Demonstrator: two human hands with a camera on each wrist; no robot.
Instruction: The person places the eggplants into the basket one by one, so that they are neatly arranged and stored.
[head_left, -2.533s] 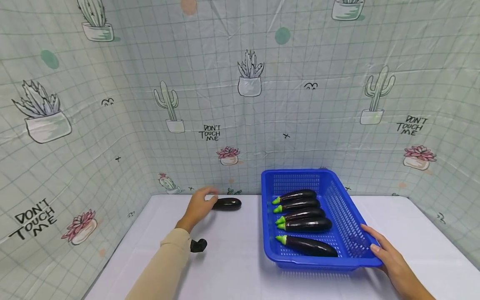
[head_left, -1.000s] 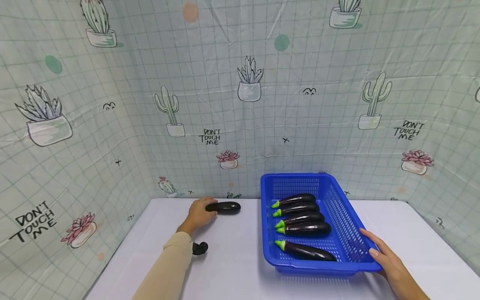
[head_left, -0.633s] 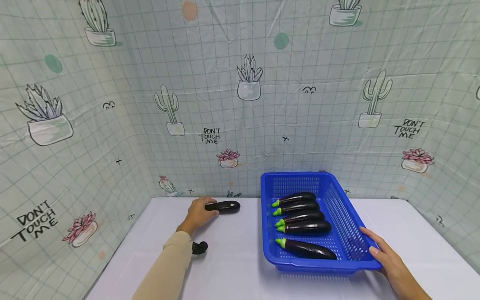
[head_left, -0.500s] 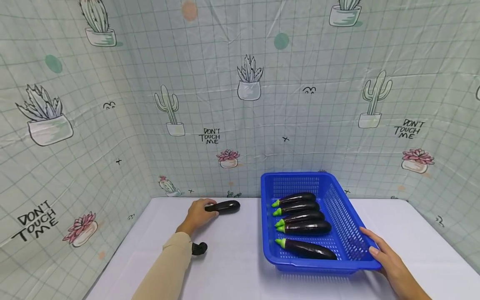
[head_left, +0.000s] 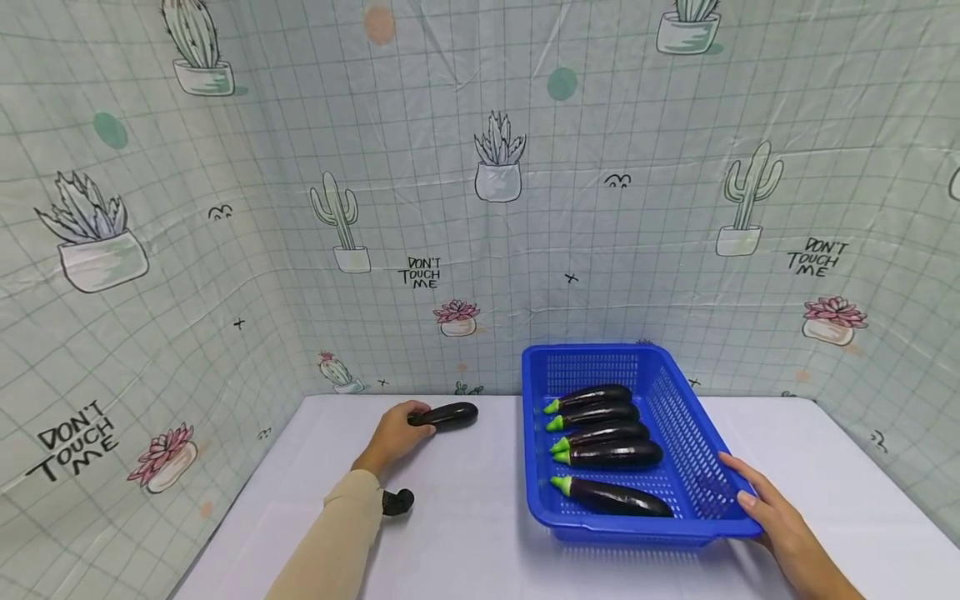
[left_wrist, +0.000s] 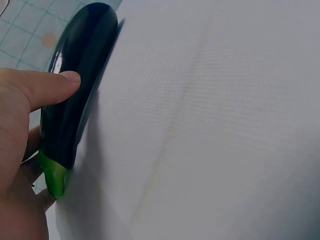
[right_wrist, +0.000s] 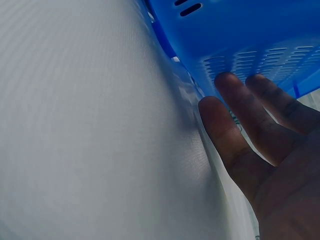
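Note:
At the back left of the table, my left hand (head_left: 395,434) grips a dark, glossy eggplant (head_left: 454,416) near its stem end. In the left wrist view the thumb lies across the eggplant (left_wrist: 82,75), whose green cap points toward the palm; the other fingers are partly hidden behind it. My right hand (head_left: 780,512) holds the near right corner of a blue plastic basket (head_left: 531,442), thumb at the rim. Its other fingers (right_wrist: 227,127) reach below the rim along the perforated side in the right wrist view. Several green-capped eggplants (head_left: 613,454) lie inside the basket.
A small black object (head_left: 397,501) shows beside the left sleeve, apparently part of the wrist gear. White cloth (head_left: 465,517) covers the table. Behind and at the sides hangs a curtain (head_left: 420,208) printed with cactus pots.
My left hand has come down onto the lone eggplant and taken hold of it. The eggplant has shifted slightly left and turned a little. My right hand and the basket hold their place.

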